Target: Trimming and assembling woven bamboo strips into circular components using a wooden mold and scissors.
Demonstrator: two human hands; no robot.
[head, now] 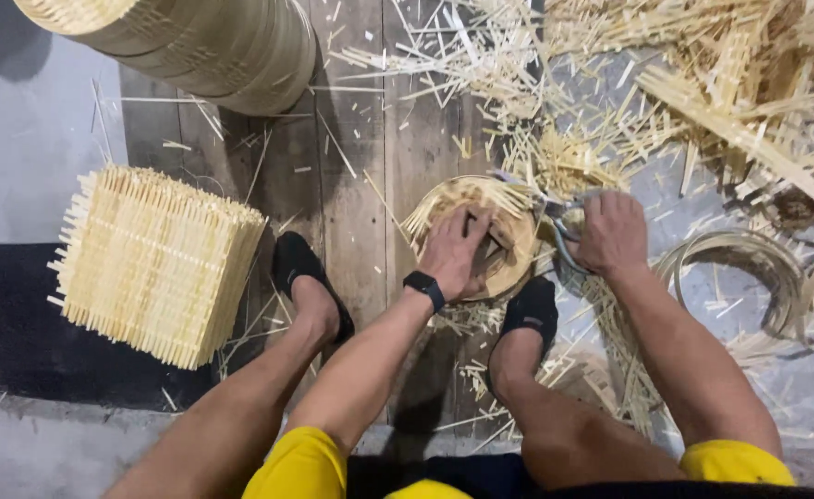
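Pressing L hand (453,251) flat on tray (518,263); R hand (612,233) gripping shears (562,242).

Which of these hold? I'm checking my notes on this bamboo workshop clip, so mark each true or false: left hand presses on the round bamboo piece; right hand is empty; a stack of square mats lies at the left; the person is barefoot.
1. The left hand presses on the round bamboo piece: true.
2. The right hand is empty: false, it grips shears.
3. A stack of square mats lies at the left: true.
4. The person is barefoot: false, black socks cover the feet.
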